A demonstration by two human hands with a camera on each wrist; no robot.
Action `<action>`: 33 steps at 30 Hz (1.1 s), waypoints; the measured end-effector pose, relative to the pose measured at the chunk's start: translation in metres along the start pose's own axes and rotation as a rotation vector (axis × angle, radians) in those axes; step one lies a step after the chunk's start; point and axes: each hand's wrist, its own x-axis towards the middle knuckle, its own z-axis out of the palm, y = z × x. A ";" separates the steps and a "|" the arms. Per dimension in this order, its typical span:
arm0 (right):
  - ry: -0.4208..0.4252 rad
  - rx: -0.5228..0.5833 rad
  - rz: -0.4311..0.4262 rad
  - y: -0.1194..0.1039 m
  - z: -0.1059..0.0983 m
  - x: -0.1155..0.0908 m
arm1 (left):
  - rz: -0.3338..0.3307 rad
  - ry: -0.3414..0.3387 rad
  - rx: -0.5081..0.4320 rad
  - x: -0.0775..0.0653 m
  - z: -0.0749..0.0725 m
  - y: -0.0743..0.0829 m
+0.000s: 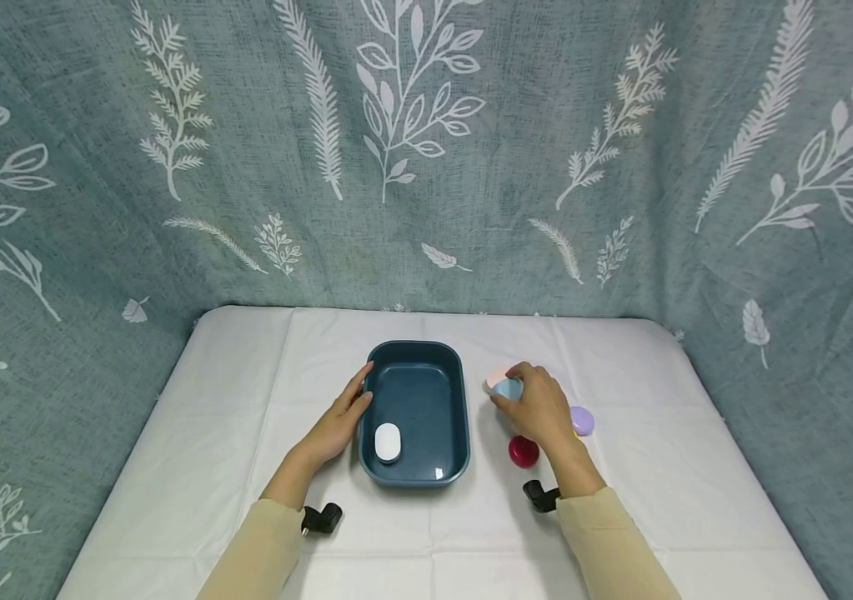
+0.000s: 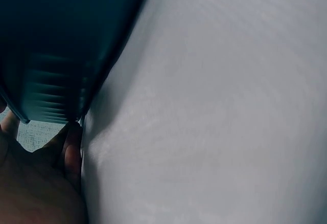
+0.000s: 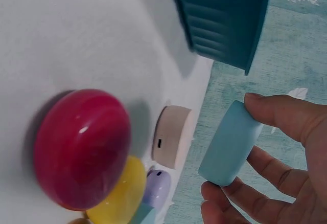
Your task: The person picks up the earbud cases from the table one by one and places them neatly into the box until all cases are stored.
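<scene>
My right hand (image 1: 542, 406) pinches a light blue rounded case (image 3: 232, 142) between thumb and fingers, raised above the table in the right wrist view. Just behind it lies a pale pink case (image 3: 173, 137) with a small dark port slot. My left hand (image 1: 332, 429) touches the left side of a dark blue rectangular tray (image 1: 426, 400), fingertips at its rim and outer wall. Inside the tray, at the front left, sits a white rounded case (image 1: 388, 442). Nearest my right wrist is a glossy red round case (image 1: 524, 452).
Beyond the red case are a yellow rounded thing (image 3: 120, 193), a purple case (image 1: 582, 421) and part of a teal object (image 3: 143, 215). A white cloth (image 1: 351, 567) covers the table. Patterned green curtains (image 1: 426, 233) enclose its back and sides. Black wrist cameras (image 1: 324, 518) project beneath both wrists.
</scene>
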 end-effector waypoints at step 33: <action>-0.052 0.202 -0.187 -0.036 -0.003 -0.015 | -0.003 0.011 0.021 -0.001 -0.001 -0.001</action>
